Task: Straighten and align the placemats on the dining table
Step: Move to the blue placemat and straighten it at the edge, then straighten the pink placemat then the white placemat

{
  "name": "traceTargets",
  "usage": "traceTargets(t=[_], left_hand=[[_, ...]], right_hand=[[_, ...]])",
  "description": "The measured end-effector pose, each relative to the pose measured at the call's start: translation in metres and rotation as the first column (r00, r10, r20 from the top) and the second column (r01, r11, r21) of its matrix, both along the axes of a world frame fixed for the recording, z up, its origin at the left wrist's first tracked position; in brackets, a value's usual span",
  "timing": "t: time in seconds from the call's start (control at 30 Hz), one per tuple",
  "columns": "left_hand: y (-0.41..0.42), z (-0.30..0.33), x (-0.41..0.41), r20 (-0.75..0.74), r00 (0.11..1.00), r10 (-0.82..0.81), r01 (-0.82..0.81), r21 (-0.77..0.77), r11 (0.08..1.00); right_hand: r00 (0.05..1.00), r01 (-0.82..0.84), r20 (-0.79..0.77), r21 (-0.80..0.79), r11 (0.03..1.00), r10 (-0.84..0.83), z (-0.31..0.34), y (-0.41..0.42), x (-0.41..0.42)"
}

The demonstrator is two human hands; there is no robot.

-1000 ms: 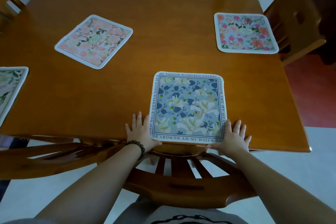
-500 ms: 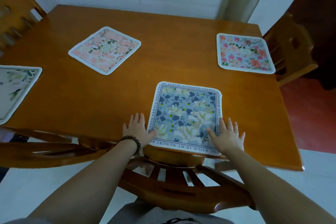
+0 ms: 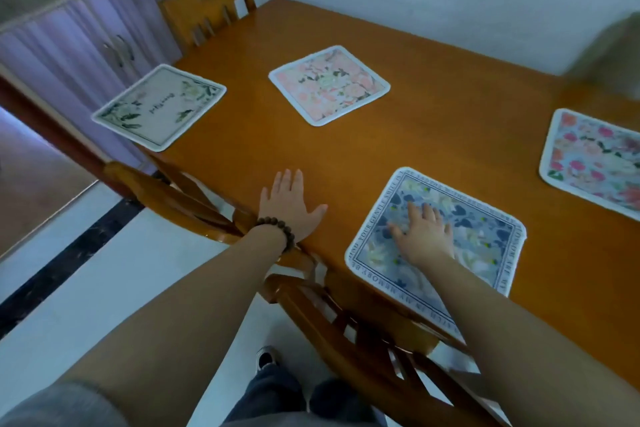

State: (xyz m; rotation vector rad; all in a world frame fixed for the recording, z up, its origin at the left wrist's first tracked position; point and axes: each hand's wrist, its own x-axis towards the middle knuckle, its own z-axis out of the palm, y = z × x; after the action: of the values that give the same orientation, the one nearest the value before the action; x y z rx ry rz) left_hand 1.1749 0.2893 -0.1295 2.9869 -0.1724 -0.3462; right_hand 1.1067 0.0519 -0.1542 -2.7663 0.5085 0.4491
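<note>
The table [image 3: 433, 135] is warm orange-brown wood, and the chairs [image 3: 207, 7] match it. Of the 4 placemats, the near one [image 3: 478, 229] has navy and cream flowers on pale blue, ringed by dark lettering and a white edge. The far middle mat [image 3: 329, 85] is peach-pink floral with a white border. The far left mat [image 3: 159, 107] is cream with green leaf corners. The right mat [image 3: 595, 159] shows pink and coral blooms on light blue. A dark brown bead bracelet [image 3: 277, 230] circles the left wrist.
</note>
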Motion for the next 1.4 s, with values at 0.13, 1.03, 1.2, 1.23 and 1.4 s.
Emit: traceTargets(t=[0.13,1.03,1.2,1.23,1.4], left_hand=[[0.044,0.023,0.018,0.087,0.994,0.071,-0.07,-0.017,0.997],[0.277,0.01,0.207,0.099,0.94,-0.327,0.335,-0.083,0.939],[0.252,-0.005,0.226,0.05,0.92,-0.39,0.393,-0.103,0.914],[0.247,-0.008,0.23,0.039,0.915,-0.401,0.403,-0.105,0.909],[0.223,-0.02,0.265,0.013,0.908,-0.419,0.418,-0.104,0.902]], right_hand=[[0.992,-0.106,0.065,-0.034,0.994,0.108,0.024,0.049,0.035],[0.969,0.241,0.077,-0.096,0.966,-0.234,0.044,0.309,0.142],[0.951,0.307,0.061,-0.091,0.947,-0.303,0.029,0.295,0.146],[0.946,0.323,0.054,-0.085,0.942,-0.319,0.025,0.29,0.149],[0.929,0.37,0.016,-0.071,0.926,-0.37,0.003,0.264,0.188]])
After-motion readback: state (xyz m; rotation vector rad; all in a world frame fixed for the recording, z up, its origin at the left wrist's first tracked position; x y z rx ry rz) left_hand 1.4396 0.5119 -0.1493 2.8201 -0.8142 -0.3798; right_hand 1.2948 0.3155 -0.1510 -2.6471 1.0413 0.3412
